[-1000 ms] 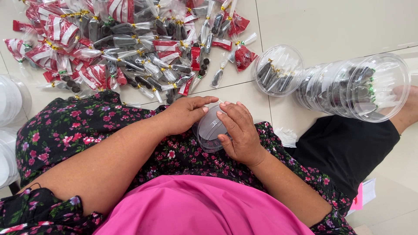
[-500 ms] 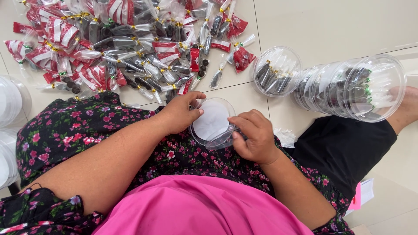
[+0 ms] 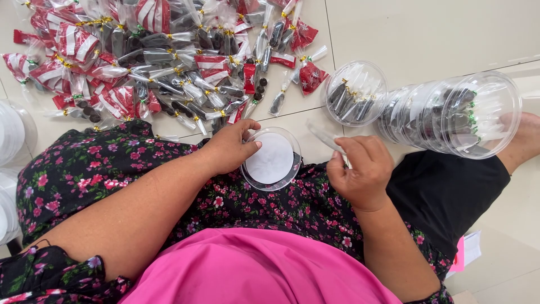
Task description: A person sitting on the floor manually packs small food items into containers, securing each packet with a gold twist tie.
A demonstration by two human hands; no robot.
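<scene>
Lap work. Left hand steadies a clear round plastic tub on the floral lap, fingers closed on its rim. Right hand pinches a thin clear packet between thumb and fingertips. The tub looks light, thin-walled and slick, so it is best taken by the rim. Wrapped sweets crowd the floor ahead; filled tubs flank the right. Open tile lies beyond.

Pale cream floor of large glossy tiles with thin grey grout lines fills the background, evenly lit by soft light, with no strong shadows.
</scene>
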